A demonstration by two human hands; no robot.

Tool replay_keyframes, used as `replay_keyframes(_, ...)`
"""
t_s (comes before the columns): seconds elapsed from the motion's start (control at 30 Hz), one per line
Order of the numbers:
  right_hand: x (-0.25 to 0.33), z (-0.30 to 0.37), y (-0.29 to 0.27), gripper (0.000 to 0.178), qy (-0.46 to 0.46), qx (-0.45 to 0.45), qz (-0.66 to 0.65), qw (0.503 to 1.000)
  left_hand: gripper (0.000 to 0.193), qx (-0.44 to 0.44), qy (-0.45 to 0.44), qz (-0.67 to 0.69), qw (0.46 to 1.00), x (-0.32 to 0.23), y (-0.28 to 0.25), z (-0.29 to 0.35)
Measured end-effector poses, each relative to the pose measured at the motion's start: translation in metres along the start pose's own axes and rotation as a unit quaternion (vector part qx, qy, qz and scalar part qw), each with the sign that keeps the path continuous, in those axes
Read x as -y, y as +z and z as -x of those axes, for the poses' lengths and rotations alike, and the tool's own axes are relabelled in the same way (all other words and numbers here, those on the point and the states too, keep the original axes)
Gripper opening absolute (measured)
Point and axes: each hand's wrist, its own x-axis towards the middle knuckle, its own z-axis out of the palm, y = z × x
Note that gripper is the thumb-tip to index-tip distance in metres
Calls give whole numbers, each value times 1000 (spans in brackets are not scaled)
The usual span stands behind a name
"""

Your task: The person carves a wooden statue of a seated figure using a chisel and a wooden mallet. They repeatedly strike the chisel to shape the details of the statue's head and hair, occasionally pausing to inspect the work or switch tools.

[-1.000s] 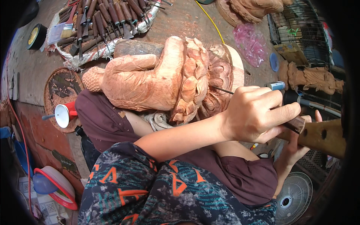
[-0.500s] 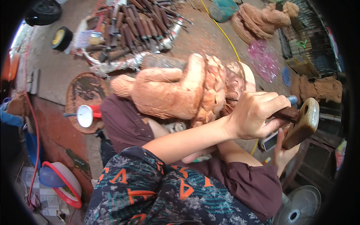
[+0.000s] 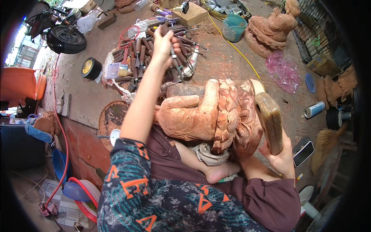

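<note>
A carved reddish wooden statue [image 3: 189,120] lies on its side across my lap, with leaf-like carving round its base. My left hand [image 3: 164,48] reaches over the pile of carving chisels [image 3: 145,52] at the back. Its fingers are wrapped round a chisel [image 3: 175,58], dark handle upward and metal shaft slanting down toward the pile. At the statue's right end, my right hand [image 3: 282,156] grips a worn wooden mallet [image 3: 270,121], which stands upright and hides part of the base.
A flat brush [image 3: 123,67] lies by the chisels. Behind stand a teal bucket [image 3: 234,28] and another carved figure [image 3: 270,29]. Pink plastic [image 3: 282,71], a can [image 3: 314,110] and a phone [image 3: 303,153] lie at right. A round tray [image 3: 106,120] is at left.
My left hand has swung with the chisel from beside the mallet at the right to the chisel pile at the back left. The mallet now stands more upright in my right hand.
</note>
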Motion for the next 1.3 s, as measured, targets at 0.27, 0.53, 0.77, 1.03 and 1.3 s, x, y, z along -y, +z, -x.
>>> replay_keyframes(0.27,8,-9,7,54,33,49,-11,998,55,-39,-78,-491,867,75,-111,-114)
replay_keyframes(0.53,-4,-3,1,56,25,47,11,999,47,-188,-58,-808,556,45,-107,-116)
replay_keyframes(0.77,-11,-5,3,55,-8,62,12,998,47,-214,-83,-768,598,46,-120,-107)
replay_keyframes(1.03,-7,-7,5,53,-29,37,-9,999,57,-220,-100,-726,643,54,-129,-111)
replay_keyframes(1.3,-4,-13,1,58,-92,18,-30,995,57,-273,117,-615,730,34,-139,-112)
